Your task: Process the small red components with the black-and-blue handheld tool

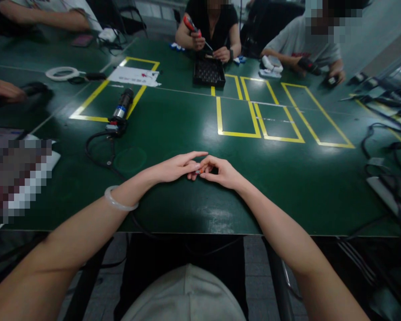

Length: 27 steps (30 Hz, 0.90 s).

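Note:
My left hand [177, 167] and my right hand [222, 172] meet above the near part of the green table. Between their fingertips is a small part with orange and silver bits [198, 171], too small and too covered to name. The left thumb presses on it while the left index finger stretches out above. My right thumb and fingertips pinch its right side. Much of the part is hidden by the fingers. On my left wrist is a pale bangle [112, 199].
A black cylindrical tool with a cable [122, 107] lies ahead to the left, near a paper sheet [133, 76]. Yellow tape outlines [239, 134] mark the green table [173, 120]. Across it, a person holds a red screwdriver [192, 26] over a black tray [209, 82]. Cables [367, 142] lie right.

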Motion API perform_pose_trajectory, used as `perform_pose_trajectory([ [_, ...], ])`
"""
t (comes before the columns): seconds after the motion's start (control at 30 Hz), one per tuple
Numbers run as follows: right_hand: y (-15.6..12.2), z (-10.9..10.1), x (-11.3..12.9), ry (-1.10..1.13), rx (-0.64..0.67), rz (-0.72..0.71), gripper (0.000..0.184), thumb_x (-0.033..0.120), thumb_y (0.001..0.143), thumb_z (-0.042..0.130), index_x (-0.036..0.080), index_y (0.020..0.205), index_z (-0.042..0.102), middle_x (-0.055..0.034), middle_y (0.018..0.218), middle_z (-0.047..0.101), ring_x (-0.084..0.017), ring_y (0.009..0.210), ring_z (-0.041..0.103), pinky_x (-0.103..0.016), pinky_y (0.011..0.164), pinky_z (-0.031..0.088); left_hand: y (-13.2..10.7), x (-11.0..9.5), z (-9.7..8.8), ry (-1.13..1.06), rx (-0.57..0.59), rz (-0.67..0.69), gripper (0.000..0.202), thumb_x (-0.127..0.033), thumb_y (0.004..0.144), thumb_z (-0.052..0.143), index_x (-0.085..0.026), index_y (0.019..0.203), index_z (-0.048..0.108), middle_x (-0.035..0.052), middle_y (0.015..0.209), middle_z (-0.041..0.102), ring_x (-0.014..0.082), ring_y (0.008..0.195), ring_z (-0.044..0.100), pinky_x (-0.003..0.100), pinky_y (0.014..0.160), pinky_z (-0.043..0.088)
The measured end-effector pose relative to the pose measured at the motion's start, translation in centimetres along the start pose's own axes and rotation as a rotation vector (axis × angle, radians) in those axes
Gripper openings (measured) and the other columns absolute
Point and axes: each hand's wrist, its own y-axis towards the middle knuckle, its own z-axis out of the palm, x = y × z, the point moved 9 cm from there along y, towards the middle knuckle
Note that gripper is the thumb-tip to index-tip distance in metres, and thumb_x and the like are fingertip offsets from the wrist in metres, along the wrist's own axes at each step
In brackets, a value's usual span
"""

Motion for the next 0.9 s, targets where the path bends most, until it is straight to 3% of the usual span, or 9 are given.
perform_pose_trajectory([
  [0.17,-0.2,-0.5,-0.2,-0.029,-0.039,0.005,0.016,0.028,0.087,0.067,0.019,0.099,0.061,-0.0014,0.088,0.07,-0.013,0.075,0.062,-0.028,0.073,0.05,0.4,0.8,-1.0,-0.059,-0.101,-0.021,0.054,-0.046,0.103,0.041,-0.01,0.142,0.049,0.0086,0.088,0.067,0.019,0.081,0.065,0.034,0.078,0.052],
  [0.33,-0.4,-1.1,-0.4,-0.063,-0.084,0.01,0.016,0.03,0.087,0.068,0.019,0.098,0.061,-0.0012,0.087,0.069,-0.012,0.072,0.059,-0.028,0.07,0.049,0.4,0.7,-1.0,0.001,-0.081,0.003,0.041,-0.047,0.099,0.051,-0.011,0.117,0.059,0.0088,0.092,0.067,0.0175,0.083,0.063,0.033,0.078,0.051],
  [0.57,-0.3,-1.5,-0.9,-0.055,-0.118,0.049,0.019,0.033,0.088,0.067,0.019,0.1,0.062,-0.0006,0.084,0.067,-0.012,0.07,0.057,-0.027,0.068,0.048,0.2,1.0,-0.8,-0.025,-0.07,0.039,0.039,-0.039,0.087,0.07,-0.015,0.115,0.056,0.0064,0.1,0.067,0.0159,0.085,0.062,0.027,0.073,0.049],
  [0.9,-0.3,-1.9,-1.4,-0.046,-0.167,0.114,0.022,0.039,0.088,0.067,0.018,0.095,0.064,0.0004,0.079,0.064,-0.012,0.07,0.055,-0.026,0.068,0.046,0.3,0.2,-1.1,0.127,-0.161,0.078,0.028,-0.034,0.089,0.064,-0.015,0.109,0.058,0.0049,0.094,0.067,0.0164,0.083,0.063,0.027,0.072,0.049],
])
